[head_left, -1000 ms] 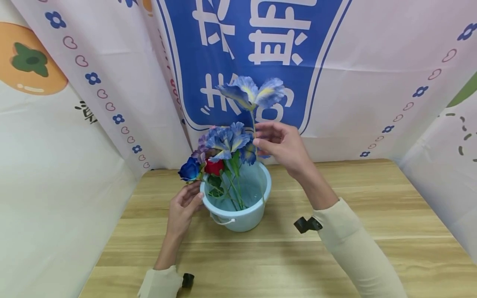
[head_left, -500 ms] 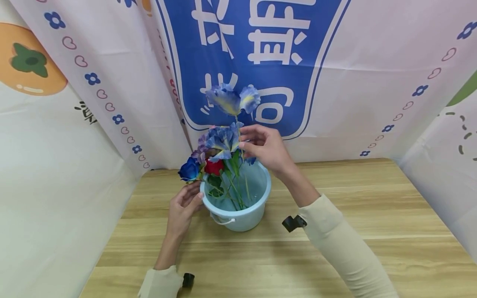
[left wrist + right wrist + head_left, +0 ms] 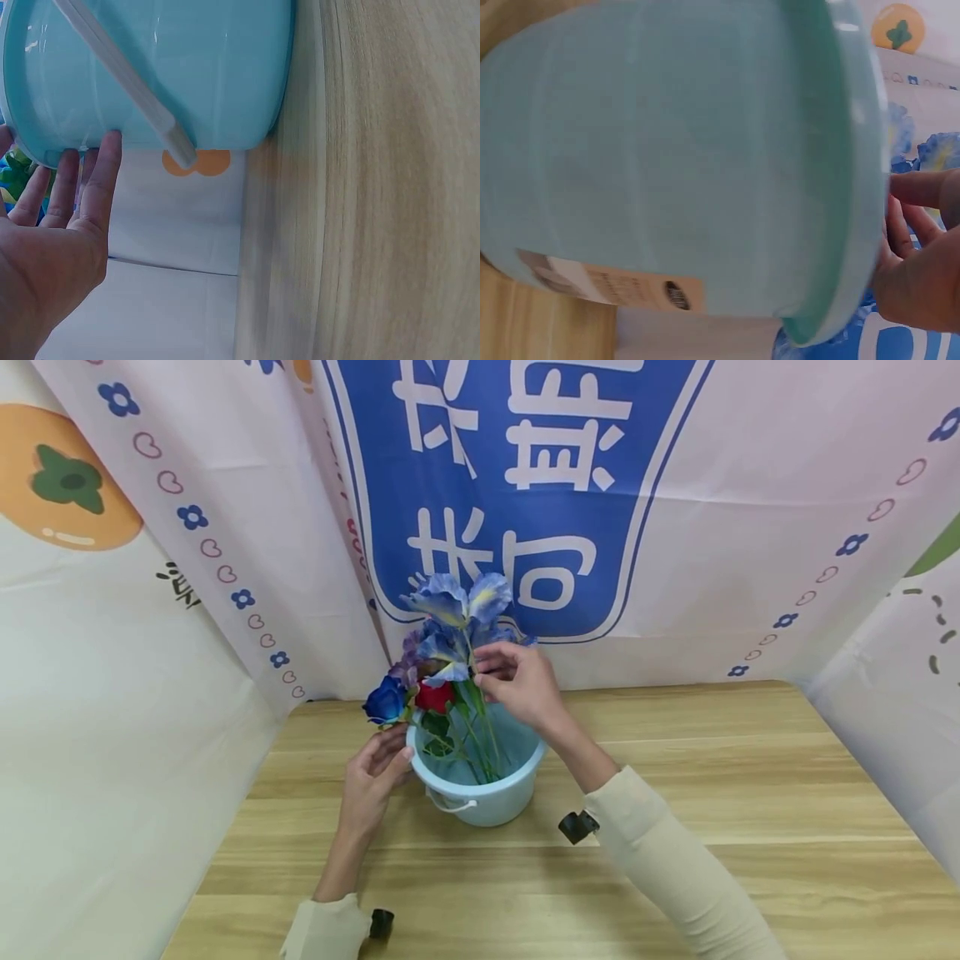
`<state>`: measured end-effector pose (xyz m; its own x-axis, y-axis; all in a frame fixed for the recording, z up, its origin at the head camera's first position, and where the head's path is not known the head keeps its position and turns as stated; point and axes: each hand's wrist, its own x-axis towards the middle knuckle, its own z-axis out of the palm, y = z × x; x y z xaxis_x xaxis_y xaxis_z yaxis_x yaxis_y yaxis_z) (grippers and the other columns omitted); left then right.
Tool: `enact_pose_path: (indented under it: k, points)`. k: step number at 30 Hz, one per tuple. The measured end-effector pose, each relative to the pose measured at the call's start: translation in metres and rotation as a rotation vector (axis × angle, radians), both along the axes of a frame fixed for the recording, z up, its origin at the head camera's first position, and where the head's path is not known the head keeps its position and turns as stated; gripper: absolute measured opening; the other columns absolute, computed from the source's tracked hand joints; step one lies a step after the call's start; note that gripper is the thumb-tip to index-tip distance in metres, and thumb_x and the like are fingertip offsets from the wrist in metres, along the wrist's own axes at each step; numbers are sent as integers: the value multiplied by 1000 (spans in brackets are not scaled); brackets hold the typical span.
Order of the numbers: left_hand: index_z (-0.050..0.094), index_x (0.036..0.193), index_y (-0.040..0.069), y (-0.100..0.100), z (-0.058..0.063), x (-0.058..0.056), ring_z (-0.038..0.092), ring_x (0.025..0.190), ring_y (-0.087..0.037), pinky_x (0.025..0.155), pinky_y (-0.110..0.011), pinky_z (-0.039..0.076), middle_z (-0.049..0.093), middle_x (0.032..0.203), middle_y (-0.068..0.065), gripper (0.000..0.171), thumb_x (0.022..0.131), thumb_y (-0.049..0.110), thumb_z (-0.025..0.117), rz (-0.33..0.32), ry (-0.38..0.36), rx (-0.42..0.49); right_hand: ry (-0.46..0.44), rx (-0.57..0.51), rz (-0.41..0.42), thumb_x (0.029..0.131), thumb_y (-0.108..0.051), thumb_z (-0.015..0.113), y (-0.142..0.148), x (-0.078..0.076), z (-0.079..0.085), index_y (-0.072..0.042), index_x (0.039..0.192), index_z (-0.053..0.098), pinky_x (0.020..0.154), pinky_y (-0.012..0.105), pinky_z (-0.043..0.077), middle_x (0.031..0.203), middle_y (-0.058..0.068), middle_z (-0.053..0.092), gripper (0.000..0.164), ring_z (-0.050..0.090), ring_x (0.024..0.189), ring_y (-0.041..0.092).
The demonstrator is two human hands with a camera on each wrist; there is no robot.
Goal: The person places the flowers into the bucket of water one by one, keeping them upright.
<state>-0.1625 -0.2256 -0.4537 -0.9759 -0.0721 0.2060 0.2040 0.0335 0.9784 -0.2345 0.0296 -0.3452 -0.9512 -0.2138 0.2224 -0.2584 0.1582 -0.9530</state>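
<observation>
A light-blue bucket (image 3: 491,802) stands on the table, with several artificial flowers leaning toward its left and back. My right hand (image 3: 521,685) pinches the thin stem of a blue iris (image 3: 457,602) over the bucket; its bloom tops the bunch and its lower stem reaches inside. My left hand (image 3: 371,781) touches the bucket's left side near the rim. In the left wrist view, the left fingers (image 3: 97,184) lie fairly straight against the wall. A blue rose (image 3: 386,700) hangs over the rim above that hand, beside a red rose (image 3: 433,695).
The wooden table (image 3: 675,860) ends at a white printed cloth backdrop (image 3: 720,568) behind the bucket, with more cloth at both sides. The bucket's white handle (image 3: 450,806) hangs down at its front left. A label (image 3: 622,285) shows on the bucket's outer wall.
My right hand has moved left and down with the iris, bringing its bloom lower and in among the other flowers. The left hand and bucket have stayed in place.
</observation>
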Motion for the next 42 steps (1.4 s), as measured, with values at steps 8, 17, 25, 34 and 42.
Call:
enact_pose_path:
  k: [8, 17, 25, 34, 42]
  points:
    - [59, 145, -6, 1, 1, -1, 75, 106, -5, 83, -32, 71, 74, 118, 10, 43, 104, 4, 67, 2, 10, -12, -29, 122, 4, 98, 0, 73, -2, 2, -15, -5, 125, 75, 72, 32, 69, 109, 14, 76, 28, 75, 94, 25]
    - [60, 144, -6, 2, 1, 0, 75, 105, -7, 83, -35, 71, 74, 119, 4, 42, 104, 4, 67, 10, 11, -10, -6, 257, 12, 98, 1, 68, -5, 0, -28, -4, 123, 75, 71, 31, 68, 108, 12, 78, 26, 77, 95, 28]
    - [60, 145, -5, 2, 1, 0, 75, 105, -6, 82, -30, 71, 73, 119, 7, 43, 104, 4, 68, 5, 3, -11, 52, 358, -7, 97, 1, 68, -6, 2, -28, -7, 119, 76, 89, 35, 68, 105, 8, 79, 25, 77, 96, 22]
    - [60, 145, -4, 2, 0, 0, 75, 106, -6, 84, -35, 71, 73, 120, 6, 43, 104, 5, 67, 6, 2, -19, 36, 327, -20, 97, -5, 74, -4, 5, -27, -6, 123, 75, 92, 38, 68, 110, 10, 79, 26, 77, 101, 26]
    - [59, 145, -6, 3, 1, 1, 74, 106, -6, 83, -29, 70, 73, 119, 6, 43, 104, 5, 68, 8, 8, 0, -6, 278, -7, 97, -10, 77, 5, 9, -23, -9, 127, 74, 92, 39, 68, 113, 10, 79, 30, 77, 103, 27]
